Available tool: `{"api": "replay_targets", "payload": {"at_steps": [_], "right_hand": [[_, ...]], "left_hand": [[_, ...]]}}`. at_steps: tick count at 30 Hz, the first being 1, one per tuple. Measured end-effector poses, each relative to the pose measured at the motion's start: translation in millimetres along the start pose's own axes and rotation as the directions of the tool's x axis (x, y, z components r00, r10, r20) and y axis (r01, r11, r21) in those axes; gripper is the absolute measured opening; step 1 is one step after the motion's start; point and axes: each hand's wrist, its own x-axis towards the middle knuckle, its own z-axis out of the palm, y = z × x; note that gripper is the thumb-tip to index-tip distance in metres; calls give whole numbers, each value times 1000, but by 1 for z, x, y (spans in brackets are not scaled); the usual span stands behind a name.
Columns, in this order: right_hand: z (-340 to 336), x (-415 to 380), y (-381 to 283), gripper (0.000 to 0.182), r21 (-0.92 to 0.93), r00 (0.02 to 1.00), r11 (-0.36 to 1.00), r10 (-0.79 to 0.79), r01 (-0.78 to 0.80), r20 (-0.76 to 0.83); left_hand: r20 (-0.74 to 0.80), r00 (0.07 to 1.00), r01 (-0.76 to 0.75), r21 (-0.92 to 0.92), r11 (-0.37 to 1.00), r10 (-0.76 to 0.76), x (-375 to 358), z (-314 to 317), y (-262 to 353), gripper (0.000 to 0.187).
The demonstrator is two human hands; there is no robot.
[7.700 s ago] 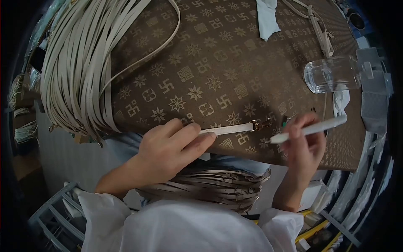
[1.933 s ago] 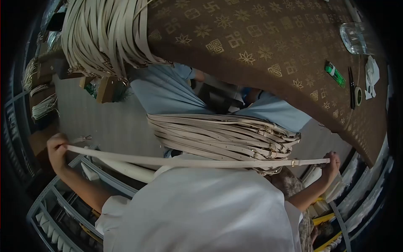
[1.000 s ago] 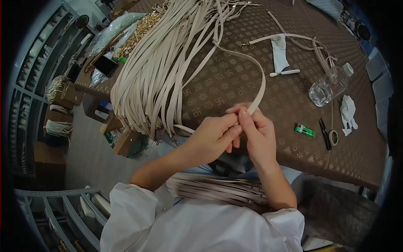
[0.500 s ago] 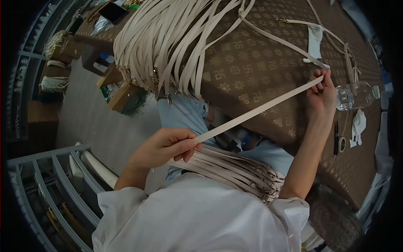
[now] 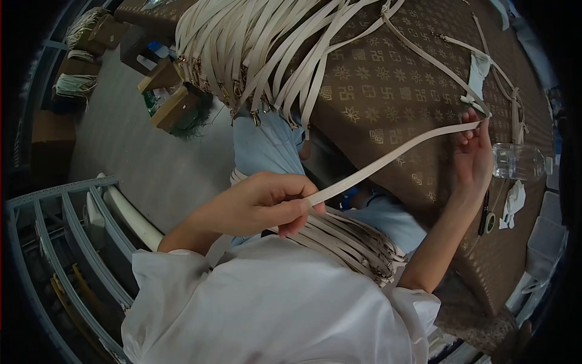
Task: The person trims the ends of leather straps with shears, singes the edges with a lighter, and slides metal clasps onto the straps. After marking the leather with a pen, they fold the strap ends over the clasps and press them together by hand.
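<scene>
A cream strap [image 5: 394,153] runs between my two hands, bowed slightly upward. My left hand [image 5: 273,203] pinches it between thumb and fingers in front of my chest. Over the table's right side, my right hand [image 5: 474,151] grips the strap near its fingertips, where the strap bends back and goes on up the table. A bundle of similar straps [image 5: 339,242] lies across my lap. At the table's far edge hangs a large pile of cream straps [image 5: 254,48], with small metal clasps [image 5: 256,116] at their lower ends.
The table wears a brown patterned cloth [image 5: 388,91]. Near my right hand are a clear bottle [image 5: 518,161], crumpled white tissue [image 5: 514,203], a black pen [image 5: 484,212] and a tape roll [image 5: 490,223]. A metal rack [image 5: 79,230] stands at left; an open cardboard box [image 5: 173,106] sits on the floor.
The strap between my hands was taut and straight and now bows loosely. My left hand has moved right, closer to my right hand. The whole view has shifted a little.
</scene>
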Motion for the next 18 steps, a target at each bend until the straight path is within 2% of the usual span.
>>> {"api": "replay_targets", "payload": {"at_steps": [2,3,4,5,6,7,9,10,12,13,15,18], "right_hand": [[5,-15,4,33,-104,989,995,21,-6,146],[11,-27,12,29,-214,986,975,-27,62,162],[17,-43,19,26,-350,979,933,-8,81,204],[23,-61,26,23,-480,971,871,16,104,239],[30,-81,32,18,-572,968,816,72,81,239],[36,-100,37,13,-657,965,752,128,57,230],[33,-123,55,8,-630,886,702,-4,332,463],[37,-134,57,8,-646,892,690,2,327,453],[42,-147,56,8,-694,894,619,-32,368,446],[40,-150,57,8,-698,904,621,-41,357,427],[37,-154,58,8,-684,915,644,-65,343,398],[34,-154,59,7,-682,915,640,-87,353,393]], "left_hand": [[-28,1000,-9,26,1000,10,5,8,2,18],[-60,998,-16,58,998,19,8,12,3,18],[-45,999,-15,58,998,18,11,17,4,18],[-78,996,-39,133,990,49,15,21,4,15],[-107,991,-60,209,976,83,19,26,4,13],[-84,993,-60,209,976,79,23,31,0,13],[-190,938,-187,423,886,289,33,39,-13,13],[-164,946,-188,422,887,279,37,41,-16,13],[-166,900,-239,585,775,403,42,46,-22,15],[-148,908,-239,585,775,391,45,47,-24,15],[-98,859,-315,672,670,502,49,49,-27,17],[-87,846,-320,706,632,526,52,53,-30,19]]}}
